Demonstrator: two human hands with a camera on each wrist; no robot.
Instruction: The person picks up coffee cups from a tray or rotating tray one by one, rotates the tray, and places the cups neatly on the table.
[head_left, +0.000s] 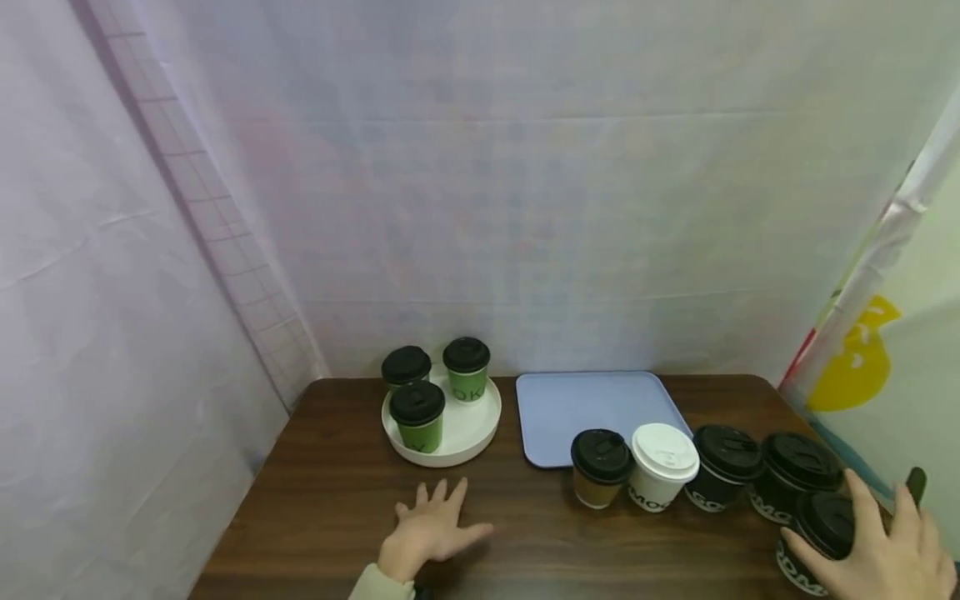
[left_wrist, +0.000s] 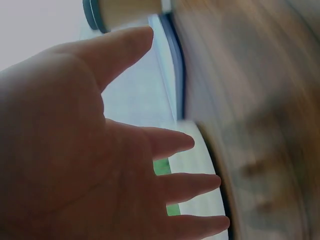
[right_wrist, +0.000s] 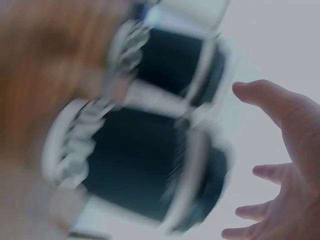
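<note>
A dark cup (head_left: 825,521) with a domed black lid and large pale lettering low on its side stood near the table's (head_left: 300,508) right edge, just by the right hand (head_left: 888,554), whose fingers, like the left hand's (head_left: 431,531), were spread and empty.

Five cups (head_left: 726,454) stand at right — plate (head_left: 468,429) left of the tray (head_left: 600,408).

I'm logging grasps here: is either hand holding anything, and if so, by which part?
Nothing is held: the left hand is spread over the brown wooden table, the right hand spread near a black-lidded black paper cup.
</note>
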